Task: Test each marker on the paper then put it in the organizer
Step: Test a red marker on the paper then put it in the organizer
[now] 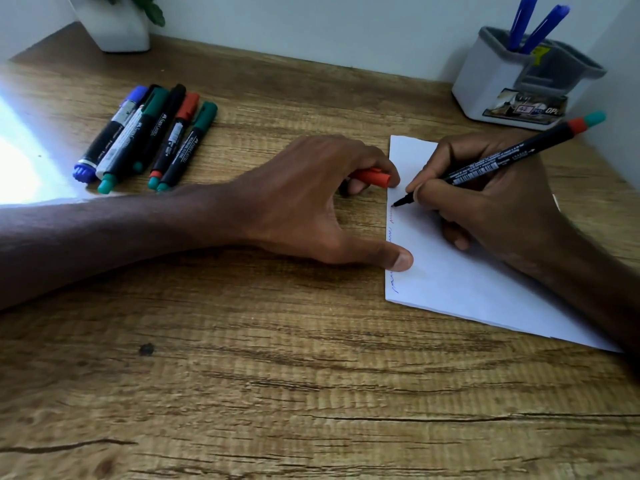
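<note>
My right hand grips a thin black marker with a red and teal rear end, its tip touching the white paper near the left edge. Short scribbles run down that edge. My left hand holds the red cap in its curled fingers while its thumb presses on the paper's left edge. Several more markers lie in a bunch at the back left of the desk. The white and grey organizer stands at the back right, with two blue pens in it.
A white plant pot stands at the back left corner. A wall rises behind the wooden desk and along its right side. Bright glare covers the desk's left edge.
</note>
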`<state>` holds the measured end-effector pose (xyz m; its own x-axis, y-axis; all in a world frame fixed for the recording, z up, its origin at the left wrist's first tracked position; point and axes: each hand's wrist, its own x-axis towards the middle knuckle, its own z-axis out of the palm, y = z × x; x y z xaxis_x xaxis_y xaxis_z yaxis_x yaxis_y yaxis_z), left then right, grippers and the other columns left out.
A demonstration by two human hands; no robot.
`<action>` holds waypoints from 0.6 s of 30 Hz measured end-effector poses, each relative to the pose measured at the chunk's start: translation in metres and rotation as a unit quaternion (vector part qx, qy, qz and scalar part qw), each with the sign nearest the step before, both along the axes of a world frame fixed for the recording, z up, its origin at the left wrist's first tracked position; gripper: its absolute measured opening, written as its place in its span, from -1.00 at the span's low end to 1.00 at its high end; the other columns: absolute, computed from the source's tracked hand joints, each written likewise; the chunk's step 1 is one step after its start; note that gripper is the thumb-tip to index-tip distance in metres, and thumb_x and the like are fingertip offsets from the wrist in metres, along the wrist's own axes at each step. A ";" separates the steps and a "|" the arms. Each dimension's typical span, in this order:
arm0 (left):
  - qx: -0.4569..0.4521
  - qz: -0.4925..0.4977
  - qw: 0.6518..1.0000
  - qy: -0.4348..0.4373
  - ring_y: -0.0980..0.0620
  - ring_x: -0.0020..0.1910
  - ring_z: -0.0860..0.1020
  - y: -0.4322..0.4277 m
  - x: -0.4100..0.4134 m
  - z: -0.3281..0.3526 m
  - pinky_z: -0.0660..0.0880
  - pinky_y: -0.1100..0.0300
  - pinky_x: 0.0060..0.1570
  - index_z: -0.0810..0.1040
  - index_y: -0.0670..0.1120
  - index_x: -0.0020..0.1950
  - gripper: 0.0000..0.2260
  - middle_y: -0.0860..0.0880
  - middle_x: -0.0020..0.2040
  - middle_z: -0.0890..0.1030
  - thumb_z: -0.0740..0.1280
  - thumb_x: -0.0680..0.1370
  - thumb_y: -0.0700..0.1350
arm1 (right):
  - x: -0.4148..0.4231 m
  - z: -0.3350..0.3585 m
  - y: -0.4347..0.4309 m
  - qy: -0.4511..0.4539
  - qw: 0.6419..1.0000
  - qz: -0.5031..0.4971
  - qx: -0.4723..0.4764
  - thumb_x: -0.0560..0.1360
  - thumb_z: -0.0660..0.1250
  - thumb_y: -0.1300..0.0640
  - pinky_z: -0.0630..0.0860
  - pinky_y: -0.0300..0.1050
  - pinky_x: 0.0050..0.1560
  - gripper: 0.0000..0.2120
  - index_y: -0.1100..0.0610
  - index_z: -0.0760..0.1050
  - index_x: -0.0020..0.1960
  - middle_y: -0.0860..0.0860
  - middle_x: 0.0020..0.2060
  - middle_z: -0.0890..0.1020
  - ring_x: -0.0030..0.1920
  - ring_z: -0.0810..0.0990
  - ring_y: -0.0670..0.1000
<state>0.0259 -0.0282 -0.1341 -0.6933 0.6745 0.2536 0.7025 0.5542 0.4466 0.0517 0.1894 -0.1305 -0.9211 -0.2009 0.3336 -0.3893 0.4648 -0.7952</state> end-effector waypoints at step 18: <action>0.000 -0.004 1.000 0.000 0.25 -0.15 0.50 -0.001 0.000 0.000 0.27 0.44 -0.22 0.54 0.13 0.33 -0.25 0.22 -0.18 0.46 0.38 0.27 0.53 | -0.002 0.000 0.000 -0.013 1.000 -0.023 -0.013 0.48 0.41 0.36 0.34 -0.25 -0.62 -0.91 0.32 0.61 -0.21 0.03 -0.49 0.57 -0.67 0.43 0.01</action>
